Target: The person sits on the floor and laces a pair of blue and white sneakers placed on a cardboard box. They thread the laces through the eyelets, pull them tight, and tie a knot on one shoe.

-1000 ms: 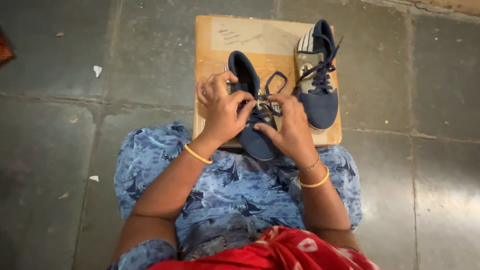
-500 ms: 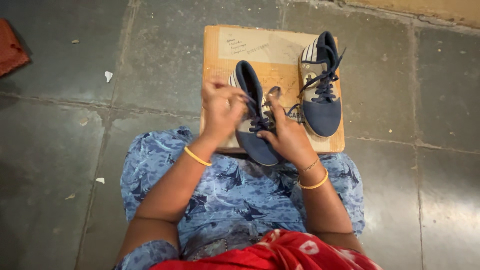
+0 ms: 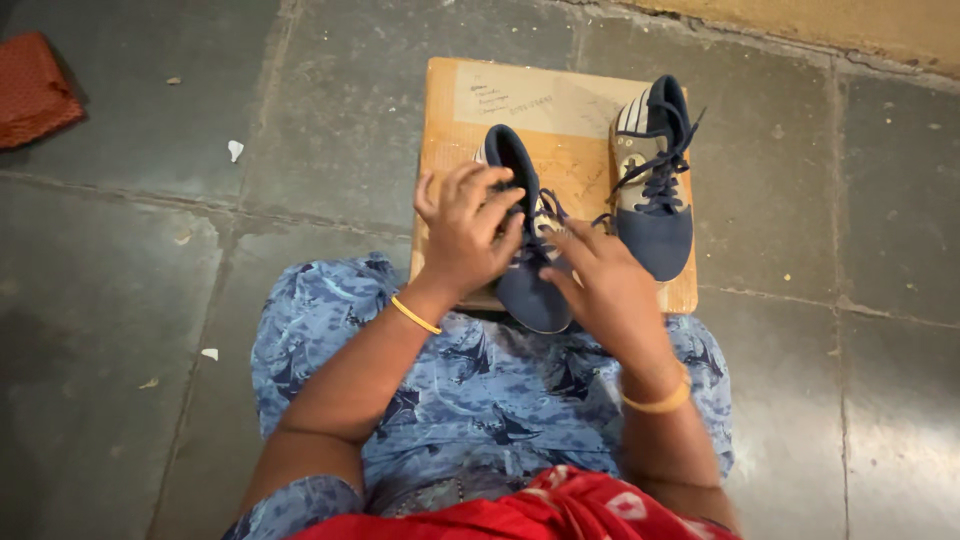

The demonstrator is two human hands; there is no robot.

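From the head camera, my left hand (image 3: 468,235) and right hand (image 3: 608,285) work the laces of the near shoe (image 3: 525,240) at frame centre, on the cardboard box (image 3: 455,150). Fingers spread; I'd keep lace tension even.

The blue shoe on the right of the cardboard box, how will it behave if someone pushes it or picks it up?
The shoe on the right looks light and soft-sided, so it probably flexes when gripped. Its flat sole rests on the cardboard box, so a push would likely slide it rather than roll it. The loose laces would probably dangle and may snag.
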